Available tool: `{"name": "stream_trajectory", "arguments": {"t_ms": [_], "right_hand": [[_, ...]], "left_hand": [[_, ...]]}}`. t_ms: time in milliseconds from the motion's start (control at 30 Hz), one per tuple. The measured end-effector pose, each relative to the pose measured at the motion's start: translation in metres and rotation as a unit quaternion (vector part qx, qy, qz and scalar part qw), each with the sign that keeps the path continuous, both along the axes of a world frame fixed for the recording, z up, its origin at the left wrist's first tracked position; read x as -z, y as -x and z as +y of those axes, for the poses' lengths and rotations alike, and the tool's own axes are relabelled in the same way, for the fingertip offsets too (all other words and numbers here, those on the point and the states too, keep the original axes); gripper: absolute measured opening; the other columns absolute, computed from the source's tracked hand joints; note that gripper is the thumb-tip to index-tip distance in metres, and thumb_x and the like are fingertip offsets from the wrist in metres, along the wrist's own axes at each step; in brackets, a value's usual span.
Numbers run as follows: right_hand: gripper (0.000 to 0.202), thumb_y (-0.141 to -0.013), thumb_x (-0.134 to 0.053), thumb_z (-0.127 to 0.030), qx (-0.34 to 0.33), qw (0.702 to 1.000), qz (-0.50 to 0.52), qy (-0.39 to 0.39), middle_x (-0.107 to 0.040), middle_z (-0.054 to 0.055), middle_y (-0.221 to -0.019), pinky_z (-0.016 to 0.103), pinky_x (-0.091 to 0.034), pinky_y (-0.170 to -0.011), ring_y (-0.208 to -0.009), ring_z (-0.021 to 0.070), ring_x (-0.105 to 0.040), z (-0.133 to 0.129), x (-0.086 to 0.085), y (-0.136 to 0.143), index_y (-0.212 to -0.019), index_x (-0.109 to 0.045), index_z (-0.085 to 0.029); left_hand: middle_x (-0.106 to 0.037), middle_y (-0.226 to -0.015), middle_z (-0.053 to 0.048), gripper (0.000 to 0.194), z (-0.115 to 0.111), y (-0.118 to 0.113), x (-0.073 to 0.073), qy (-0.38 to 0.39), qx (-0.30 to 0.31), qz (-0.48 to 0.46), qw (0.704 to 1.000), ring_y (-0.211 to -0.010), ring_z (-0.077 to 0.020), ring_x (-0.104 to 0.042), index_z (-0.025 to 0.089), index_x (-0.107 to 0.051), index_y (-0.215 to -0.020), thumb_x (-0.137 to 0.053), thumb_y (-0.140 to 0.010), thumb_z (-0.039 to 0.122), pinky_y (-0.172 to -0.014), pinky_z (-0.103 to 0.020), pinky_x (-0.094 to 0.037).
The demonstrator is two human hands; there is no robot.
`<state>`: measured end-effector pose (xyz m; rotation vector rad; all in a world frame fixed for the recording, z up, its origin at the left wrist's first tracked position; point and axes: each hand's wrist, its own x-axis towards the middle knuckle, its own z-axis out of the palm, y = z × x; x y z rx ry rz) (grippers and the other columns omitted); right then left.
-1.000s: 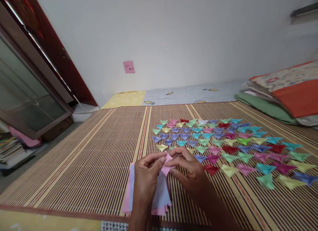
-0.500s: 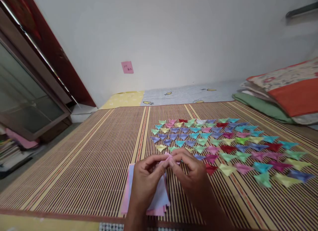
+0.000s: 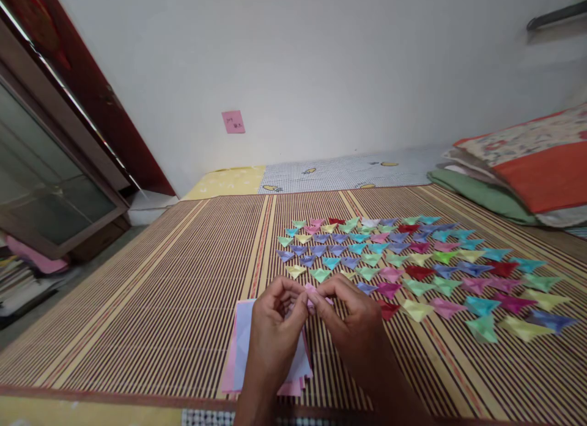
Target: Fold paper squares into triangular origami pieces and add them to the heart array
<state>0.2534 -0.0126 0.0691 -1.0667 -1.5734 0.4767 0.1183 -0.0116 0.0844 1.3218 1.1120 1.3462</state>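
Striped slats, thin and straight, texture the mat (image 3: 137, 304) below a smooth pale wall (image 3: 321, 59). The left hand (image 3: 274, 334) and right hand (image 3: 360, 325) each have a closed grip on the pink paper (image 3: 310, 288), small and creased, pinched between thumbs and forefingers. It sits at the fingertips, beyond the stack of flat blue and pink sheets (image 3: 243, 346) and near rows of pointed, folded colored papers (image 3: 416, 310). Fingers cover most of its shape; the left hand and wrist hide part of the stack.
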Motion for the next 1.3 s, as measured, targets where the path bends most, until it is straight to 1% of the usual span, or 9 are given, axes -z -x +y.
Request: {"name": "stream_trajectory", "arguments": {"t_ms": [167, 267, 467, 600, 767, 900, 1033, 1200, 1300], "right_hand": [[0.024, -0.097, -0.058, -0.020, 0.011, 1.000, -0.025, 0.004, -0.059, 0.000, -0.073, 0.031, -0.042, -0.068, -0.072, 0.0179, -0.058, -0.001, -0.002, 0.002, -0.073, -0.059, -0.021], [0.021, -0.094, -0.060, -0.022, -0.003, 0.999, 0.021, 0.031, -0.061, 0.000, -0.072, 0.031, -0.044, -0.067, -0.069, 0.0173, -0.059, -0.001, -0.004, 0.003, -0.073, -0.060, -0.021], [0.015, -0.090, -0.065, -0.023, -0.041, 0.991, 0.103, 0.073, -0.069, 0.001, -0.080, 0.033, -0.050, -0.075, -0.080, 0.0189, -0.066, 0.001, -0.003, 0.001, -0.075, -0.063, -0.021], [0.006, -0.088, -0.070, -0.027, -0.022, 0.987, 0.122, 0.098, -0.071, 0.001, -0.081, 0.033, -0.053, -0.073, -0.078, 0.0194, -0.068, 0.001, 0.001, 0.001, -0.089, -0.067, -0.021], [0.019, -0.092, -0.066, -0.031, -0.029, 0.987, 0.117, 0.108, -0.074, 0.003, -0.085, 0.034, -0.054, -0.074, -0.080, 0.0208, -0.069, 0.000, -0.002, -0.001, -0.106, -0.072, -0.021], [0.017, -0.094, -0.061, -0.030, -0.048, 0.991, 0.071, 0.105, -0.071, 0.003, -0.085, 0.033, -0.052, -0.072, -0.078, 0.0197, -0.067, -0.001, -0.007, -0.006, -0.102, -0.073, -0.020], [0.014, -0.094, -0.060, -0.028, -0.051, 0.993, 0.059, 0.084, -0.065, 0.000, -0.076, 0.030, -0.047, -0.066, -0.071, 0.0176, -0.062, 0.000, -0.009, -0.008, -0.087, -0.070, -0.021], [0.017, -0.093, -0.062, -0.031, -0.042, 0.982, 0.141, 0.118, -0.064, -0.002, -0.069, 0.027, -0.046, -0.061, -0.064, 0.0155, -0.060, 0.000, -0.007, -0.009, -0.080, -0.065, -0.021], [0.017, -0.093, -0.063, -0.035, -0.042, 0.969, 0.198, 0.138, -0.063, -0.003, -0.067, 0.026, -0.047, -0.059, -0.063, 0.0154, -0.061, -0.001, -0.004, -0.010, -0.082, -0.064, -0.022]], "left_hand": [[-0.063, -0.067, 0.001, 0.022, -0.002, 0.000, -0.001, 0.002, -0.009, 0.025, 1.000, -0.063, -0.0136, -0.060, 0.018, -0.061, -0.074, -0.071, -0.087, 0.033, -0.060, -0.022, -0.047], [-0.062, -0.067, 0.001, 0.022, -0.002, 0.002, 0.001, 0.009, -0.002, 0.031, 0.999, -0.063, -0.0143, -0.060, 0.019, -0.059, -0.074, -0.069, -0.087, 0.033, -0.061, -0.024, -0.046], [-0.060, -0.068, 0.001, 0.019, -0.001, 0.003, 0.002, 0.010, 0.003, 0.051, 0.999, -0.067, -0.0150, -0.060, 0.019, -0.058, -0.074, -0.067, -0.087, 0.029, -0.063, -0.025, -0.046], [-0.061, -0.069, 0.002, 0.019, -0.002, 0.000, 0.001, 0.012, 0.007, 0.021, 1.000, -0.066, -0.0140, -0.060, 0.019, -0.057, -0.075, -0.069, -0.087, 0.029, -0.064, -0.025, -0.048], [-0.066, -0.068, 0.002, 0.017, -0.004, -0.002, -0.001, 0.020, 0.018, -0.031, 0.999, -0.064, -0.0138, -0.063, 0.020, -0.056, -0.087, -0.070, -0.088, 0.030, -0.064, -0.024, -0.049], [-0.066, -0.069, 0.003, 0.017, -0.005, -0.003, -0.002, 0.013, 0.042, -0.030, 0.999, -0.067, -0.0146, -0.065, 0.022, -0.055, -0.093, -0.069, -0.090, 0.031, -0.068, -0.025, -0.050], [-0.067, -0.072, 0.001, 0.016, -0.006, -0.004, -0.001, 0.011, 0.050, -0.018, 0.999, -0.068, -0.0148, -0.065, 0.021, -0.056, -0.093, -0.066, -0.093, 0.034, -0.068, -0.025, -0.050], [-0.070, -0.075, 0.001, 0.022, -0.002, -0.006, 0.001, 0.043, 0.071, -0.051, 0.995, -0.067, -0.0142, -0.066, 0.020, -0.061, -0.095, -0.075, -0.086, 0.034, -0.066, -0.024, -0.050], [-0.072, -0.072, -0.003, 0.022, 0.001, -0.006, 0.000, 0.069, 0.100, -0.052, 0.991, -0.063, -0.0137, -0.064, 0.017, -0.066, -0.083, -0.078, -0.082, 0.035, -0.062, -0.023, -0.048]]}}
